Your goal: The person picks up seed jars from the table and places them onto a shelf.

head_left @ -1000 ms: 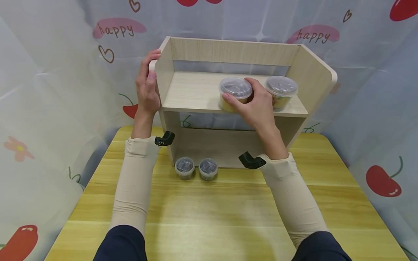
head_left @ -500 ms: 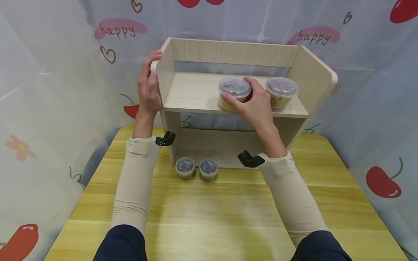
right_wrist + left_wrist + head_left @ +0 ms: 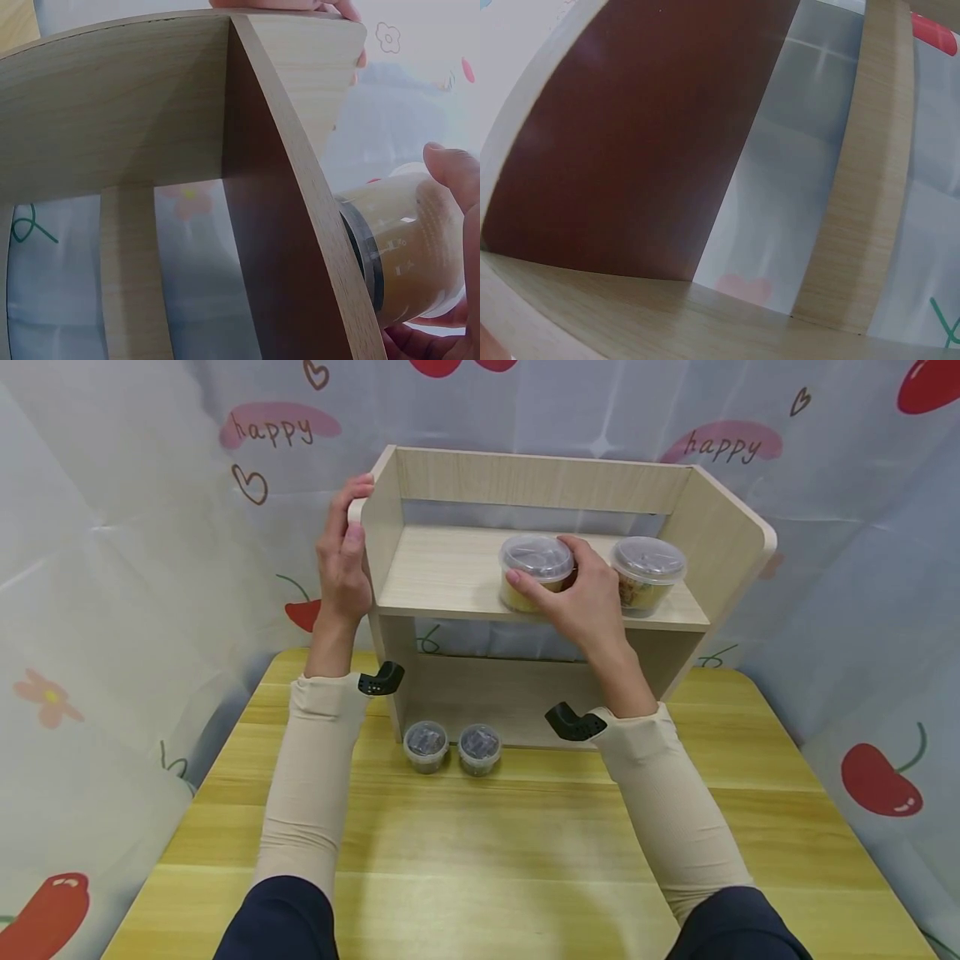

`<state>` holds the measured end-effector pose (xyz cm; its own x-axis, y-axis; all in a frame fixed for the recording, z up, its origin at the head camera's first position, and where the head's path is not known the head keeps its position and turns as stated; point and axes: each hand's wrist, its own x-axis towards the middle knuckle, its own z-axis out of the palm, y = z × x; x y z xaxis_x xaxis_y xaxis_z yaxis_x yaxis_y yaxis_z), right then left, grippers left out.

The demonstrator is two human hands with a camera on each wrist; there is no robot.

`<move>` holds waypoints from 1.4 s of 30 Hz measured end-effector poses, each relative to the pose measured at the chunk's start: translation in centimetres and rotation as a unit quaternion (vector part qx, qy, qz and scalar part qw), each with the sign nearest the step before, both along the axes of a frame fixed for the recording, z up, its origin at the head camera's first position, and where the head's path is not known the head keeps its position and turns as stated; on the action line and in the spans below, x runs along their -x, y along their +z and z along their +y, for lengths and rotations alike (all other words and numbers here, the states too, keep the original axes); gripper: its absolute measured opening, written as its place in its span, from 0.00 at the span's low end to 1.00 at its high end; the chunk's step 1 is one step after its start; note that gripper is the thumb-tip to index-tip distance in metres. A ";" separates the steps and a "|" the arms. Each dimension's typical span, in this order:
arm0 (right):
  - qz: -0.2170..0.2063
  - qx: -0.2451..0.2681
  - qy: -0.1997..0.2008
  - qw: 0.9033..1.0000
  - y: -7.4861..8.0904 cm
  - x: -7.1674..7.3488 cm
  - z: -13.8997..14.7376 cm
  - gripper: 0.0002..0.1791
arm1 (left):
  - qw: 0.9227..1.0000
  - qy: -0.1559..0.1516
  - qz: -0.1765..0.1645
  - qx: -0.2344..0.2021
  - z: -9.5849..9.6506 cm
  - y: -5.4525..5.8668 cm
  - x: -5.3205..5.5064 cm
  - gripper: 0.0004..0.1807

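Observation:
A two-tier wooden shelf [image 3: 540,481] stands toward the back of the table. My left hand [image 3: 345,560] grips the edge of its left side panel, thumb in front and fingers over the far side. On the upper board, my right hand [image 3: 588,597] holds a round plastic tub [image 3: 536,560] with a clear lid and yellowish contents, thumb on the near side and fingers behind. The right wrist view shows this tub [image 3: 412,247] with its base at the board's edge. To its right sits a similar lidded tub [image 3: 648,572] with mixed contents, just beyond my hand.
Two smaller lidded cups [image 3: 426,747] with dark contents stand side by side on the yellow wooden table [image 3: 480,852], before the shelf's lower left front. A printed curtain [image 3: 135,568] hangs behind and at both sides. The shelf's lower board [image 3: 510,693] lies below my right hand.
My right hand and the tub in it have slid slightly left along the upper board, away from the other tub. My left hand keeps its hold on the side panel.

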<state>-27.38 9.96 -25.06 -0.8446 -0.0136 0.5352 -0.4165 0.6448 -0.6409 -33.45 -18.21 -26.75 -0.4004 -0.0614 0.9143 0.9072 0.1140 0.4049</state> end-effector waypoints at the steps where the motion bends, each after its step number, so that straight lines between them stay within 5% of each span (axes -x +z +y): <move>1: -0.001 0.000 0.000 1.000 0.0 0.0 0.0 0.45 | 1.000 0.000 -0.001 0.001 0.0 0.0 0.0 0.31; 42: -0.039 -0.016 -0.005 0.999 0.2 0.9 -0.7 0.46 | 1.000 -0.010 0.002 -0.009 0.1 -0.1 0.2 0.31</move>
